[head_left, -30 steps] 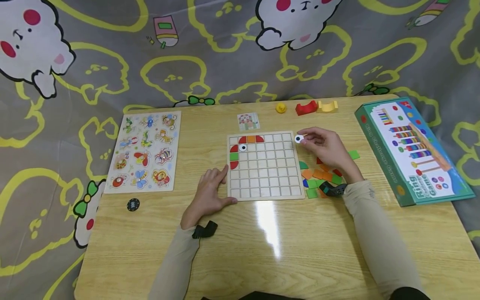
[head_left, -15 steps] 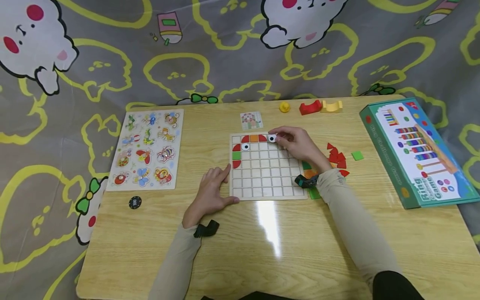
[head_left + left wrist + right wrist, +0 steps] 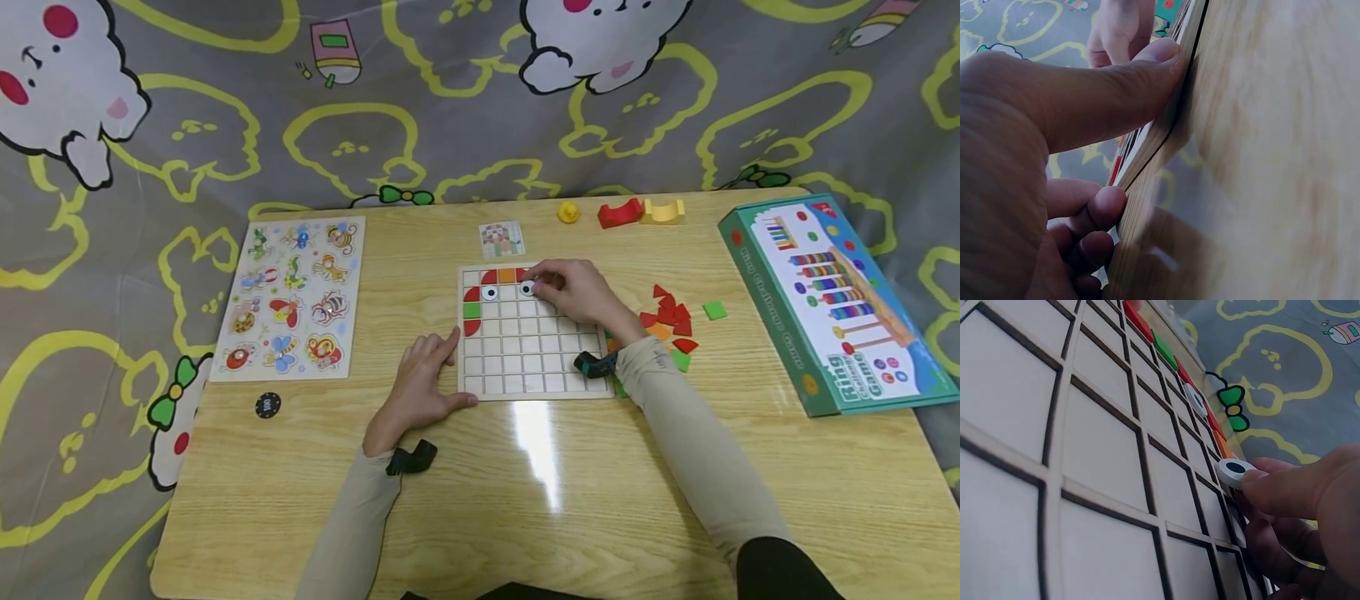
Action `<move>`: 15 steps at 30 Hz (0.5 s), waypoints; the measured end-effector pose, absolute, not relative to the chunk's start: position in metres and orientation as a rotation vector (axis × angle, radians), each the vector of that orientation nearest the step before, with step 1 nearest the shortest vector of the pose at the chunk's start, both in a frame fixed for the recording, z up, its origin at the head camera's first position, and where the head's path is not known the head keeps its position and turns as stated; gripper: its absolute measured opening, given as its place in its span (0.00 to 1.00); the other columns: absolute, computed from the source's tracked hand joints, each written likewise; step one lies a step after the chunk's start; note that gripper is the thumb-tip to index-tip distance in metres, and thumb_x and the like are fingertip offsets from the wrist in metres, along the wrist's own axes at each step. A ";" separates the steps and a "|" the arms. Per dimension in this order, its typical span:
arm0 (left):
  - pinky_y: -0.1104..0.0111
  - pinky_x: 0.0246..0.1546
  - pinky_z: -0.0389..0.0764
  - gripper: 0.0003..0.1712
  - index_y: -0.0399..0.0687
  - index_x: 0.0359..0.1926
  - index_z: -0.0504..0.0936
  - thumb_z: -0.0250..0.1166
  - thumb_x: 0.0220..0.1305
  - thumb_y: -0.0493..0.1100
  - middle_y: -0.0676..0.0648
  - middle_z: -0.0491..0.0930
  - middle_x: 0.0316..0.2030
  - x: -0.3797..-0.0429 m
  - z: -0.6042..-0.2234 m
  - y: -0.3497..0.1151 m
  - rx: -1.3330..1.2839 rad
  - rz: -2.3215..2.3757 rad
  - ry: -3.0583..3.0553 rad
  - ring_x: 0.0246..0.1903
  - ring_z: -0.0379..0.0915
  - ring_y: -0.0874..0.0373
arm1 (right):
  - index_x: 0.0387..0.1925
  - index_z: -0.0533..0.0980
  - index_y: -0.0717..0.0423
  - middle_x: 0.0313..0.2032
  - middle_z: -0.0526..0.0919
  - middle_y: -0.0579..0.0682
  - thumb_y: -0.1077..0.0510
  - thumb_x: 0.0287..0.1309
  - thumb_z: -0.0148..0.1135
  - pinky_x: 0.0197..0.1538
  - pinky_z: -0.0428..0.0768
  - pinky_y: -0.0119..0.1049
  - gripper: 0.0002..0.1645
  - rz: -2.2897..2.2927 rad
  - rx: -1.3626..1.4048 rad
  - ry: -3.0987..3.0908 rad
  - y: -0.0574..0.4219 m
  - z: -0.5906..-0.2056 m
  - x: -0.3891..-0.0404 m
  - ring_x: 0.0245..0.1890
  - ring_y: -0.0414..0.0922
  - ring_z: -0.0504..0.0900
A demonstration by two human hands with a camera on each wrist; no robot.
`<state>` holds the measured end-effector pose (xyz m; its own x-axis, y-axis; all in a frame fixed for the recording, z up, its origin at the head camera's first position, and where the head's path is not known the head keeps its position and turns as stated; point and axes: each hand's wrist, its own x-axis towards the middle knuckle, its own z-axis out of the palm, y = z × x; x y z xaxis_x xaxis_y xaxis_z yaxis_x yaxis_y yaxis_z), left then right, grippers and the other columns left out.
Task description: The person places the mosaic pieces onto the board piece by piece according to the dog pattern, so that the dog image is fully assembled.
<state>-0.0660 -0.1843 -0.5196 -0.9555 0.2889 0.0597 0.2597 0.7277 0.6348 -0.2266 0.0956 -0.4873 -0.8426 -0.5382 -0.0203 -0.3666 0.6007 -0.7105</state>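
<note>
The right hand (image 3: 573, 292) pinches a white round eye piece (image 3: 1233, 470) with a black dot between thumb and fingers. It is over the second row of the wooden grid board (image 3: 534, 385), just below the right red quarter-round piece. A matching eye piece (image 3: 490, 293) sits in a cell farther left. Red quarter-round pieces (image 3: 472, 328), an orange square (image 3: 507, 276) and a green square (image 3: 471, 311) lie along the board's top and left cells. At the board's near left corner, the left hand (image 3: 420, 387) rests with thumb (image 3: 1147, 81) against the front edge and forefinger along the left side.
Loose red pieces (image 3: 667, 312) and a green square (image 3: 715, 310) lie right of the board, partly behind the right forearm. Behind it are a picture card (image 3: 502, 239) and toy blocks (image 3: 620, 214). An insect puzzle (image 3: 288, 300), black chip (image 3: 267, 406) and game box (image 3: 840, 308) flank it.
The right hand has carried the eye piece leftward from beyond the board's right edge, across the top row, then slightly down into the second row. The left hand has stayed at the corner.
</note>
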 end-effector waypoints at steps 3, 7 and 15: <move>0.64 0.43 0.56 0.63 0.44 0.75 0.59 0.80 0.42 0.61 0.53 0.65 0.35 -0.066 -0.520 -0.185 0.451 1.053 2.877 0.39 0.56 0.57 | 0.50 0.83 0.47 0.38 0.84 0.46 0.55 0.66 0.62 0.42 0.74 0.40 0.13 -1.050 -0.757 2.609 0.094 -0.487 -0.227 0.35 0.43 0.77; 0.64 0.44 0.56 0.63 0.44 0.75 0.59 0.80 0.42 0.61 0.53 0.65 0.35 -0.066 -0.520 -0.185 0.451 1.056 2.877 0.39 0.56 0.57 | 0.50 0.83 0.47 0.39 0.83 0.46 0.55 0.65 0.63 0.42 0.73 0.41 0.13 -1.029 -0.759 2.620 0.093 -0.487 -0.228 0.36 0.44 0.77; 0.64 0.43 0.56 0.64 0.44 0.75 0.59 0.81 0.41 0.60 0.53 0.66 0.36 -0.066 -0.519 -0.185 0.444 1.070 2.866 0.39 0.56 0.57 | 0.47 0.85 0.46 0.37 0.83 0.45 0.56 0.61 0.67 0.40 0.73 0.40 0.12 -1.043 -0.764 2.631 0.093 -0.488 -0.226 0.34 0.43 0.77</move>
<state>-0.0656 -0.1847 -0.5190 -0.9575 0.2835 0.0523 0.2485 0.7195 0.6485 -0.2256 0.0933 -0.4881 -0.8435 -0.5372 -0.0038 -0.3888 0.6153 -0.6858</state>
